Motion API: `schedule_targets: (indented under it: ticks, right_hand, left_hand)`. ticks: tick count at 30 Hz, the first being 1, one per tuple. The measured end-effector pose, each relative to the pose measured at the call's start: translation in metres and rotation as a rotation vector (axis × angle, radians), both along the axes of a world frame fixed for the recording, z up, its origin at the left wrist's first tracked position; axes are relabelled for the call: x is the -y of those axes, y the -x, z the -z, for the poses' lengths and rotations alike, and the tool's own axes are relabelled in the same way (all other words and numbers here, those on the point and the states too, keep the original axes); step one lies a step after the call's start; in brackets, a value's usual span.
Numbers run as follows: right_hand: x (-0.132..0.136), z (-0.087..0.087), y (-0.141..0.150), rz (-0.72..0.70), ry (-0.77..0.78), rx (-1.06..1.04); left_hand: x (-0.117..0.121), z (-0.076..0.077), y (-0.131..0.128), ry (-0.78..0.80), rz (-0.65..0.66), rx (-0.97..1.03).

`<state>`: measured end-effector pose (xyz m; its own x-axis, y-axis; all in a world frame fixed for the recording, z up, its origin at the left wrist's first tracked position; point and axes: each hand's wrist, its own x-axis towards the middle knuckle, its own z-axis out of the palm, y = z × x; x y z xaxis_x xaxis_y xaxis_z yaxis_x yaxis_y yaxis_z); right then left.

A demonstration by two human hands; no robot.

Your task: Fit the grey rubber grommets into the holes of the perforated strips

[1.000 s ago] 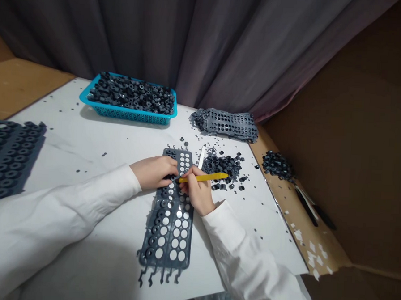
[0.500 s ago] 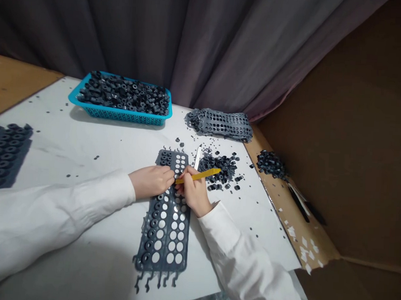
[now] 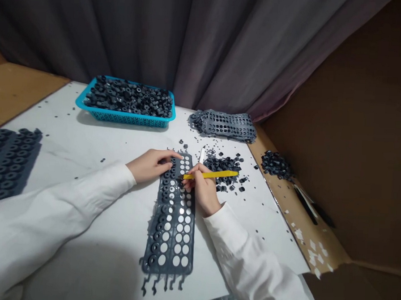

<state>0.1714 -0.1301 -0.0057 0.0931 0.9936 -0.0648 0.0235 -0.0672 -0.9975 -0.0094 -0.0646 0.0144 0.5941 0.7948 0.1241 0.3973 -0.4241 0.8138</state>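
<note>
A long dark grey moulded rubber sheet (image 3: 170,238) lies on the white tabletop. Rubber rings stand in its left columns, while white round holes show in the other columns. My left hand (image 3: 149,165) rests on the sheet's upper part, thumb and stretched index finger apart, the index tip near the top holes. In my right hand (image 3: 205,193) is a slim yellow pen-shaped tool (image 3: 219,174), its dark tip pointing left at the sheet just below my left fingers. Whether the tip touches a ring cannot be made out. Loose black rubber rings (image 3: 225,164) are heaped right of the sheet.
A blue basket (image 3: 131,118) full of black rings stands at the back. Punched sheets (image 3: 228,126) are stacked behind the heap, near a white pen-shaped tool (image 3: 202,155). Another ring sheet (image 3: 8,167) lies far left. Cardboard (image 3: 330,237) on the right bears another ring pile (image 3: 276,165).
My left hand has opened from a pinch, its index finger now reaching up the sheet. The yellow tool lies flatter in my right hand. The whole view has shifted slightly.
</note>
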Motion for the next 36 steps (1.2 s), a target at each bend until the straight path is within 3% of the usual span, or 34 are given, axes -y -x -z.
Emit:
schedule_targets:
  ticks: [4, 14, 18, 22, 26, 28, 32, 36]
  right_hand:
    - [-0.003, -0.001, 0.002, -0.014, 0.022, 0.093]
    - [-0.003, -0.002, 0.005, -0.098, -0.071, 0.228]
    - [-0.005, -0.002, 0.006, -0.108, -0.096, 0.293]
    - [-0.005, 0.000, 0.004, -0.100, -0.094, 0.291]
    - [-0.004, 0.001, 0.004, -0.078, -0.015, 0.218]
    - [-0.005, 0.000, 0.005, -0.064, 0.033, 0.171]
    - [-0.008, -0.002, 0.006, 0.019, 0.039, 0.066]
    - [-0.012, -0.001, 0.007, 0.047, 0.008, 0.080]
  left_hand:
    - [0.006, 0.006, -0.004, -0.217, 0.126, -0.130]
    - [0.010, 0.006, -0.013, -0.403, 0.260, -0.459]
    - [0.015, 0.010, -0.019, -0.453, 0.263, -0.504]
    - [0.011, 0.011, -0.016, -0.388, 0.230, -0.321]
    - [-0.010, 0.000, 0.000, -0.220, -0.143, 0.011]
    - [-0.020, -0.003, 0.007, -0.102, -0.246, 0.085]
    - [-0.022, 0.002, 0.009, 0.020, -0.108, -0.001]
    - [-0.014, 0.007, -0.001, -0.124, 0.036, -0.136]
